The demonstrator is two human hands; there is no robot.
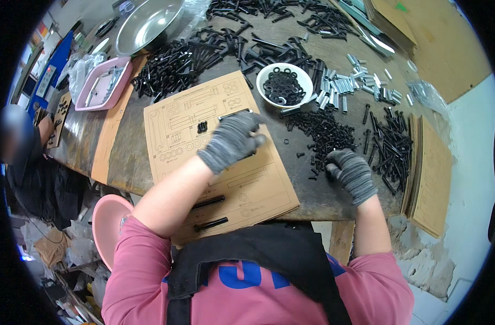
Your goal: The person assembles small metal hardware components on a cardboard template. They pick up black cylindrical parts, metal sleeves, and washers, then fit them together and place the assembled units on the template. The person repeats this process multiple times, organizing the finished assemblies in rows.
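My left hand (pixel 232 140), in a grey striped glove, hovers over a printed cardboard sheet (pixel 169 157), thumb and fingers apart. Partly hidden beneath it lie a metal rod (pixel 228 115) and a dark piece. Close by on the sheet sit several short black screws (pixel 202 127) in a tight group. Nearer to me, two long black bolts (pixel 210 223) rest on the cardboard. My right hand (pixel 351 174), gloved alike, reaches to the near edge of a pile of small black screws (pixel 326 130) with its fingers curled in; what they pinch is hidden.
A white bowl of black washers (pixel 284 86) stands beyond the screws. Silver sleeves (pixel 345 84), long black bolts (pixel 396 143) and cardboard stacks (pixel 428 173) lie to the right. At the left are a pink tray (pixel 104 86), a metal basin (pixel 150 24) and another person (pixel 28 135).
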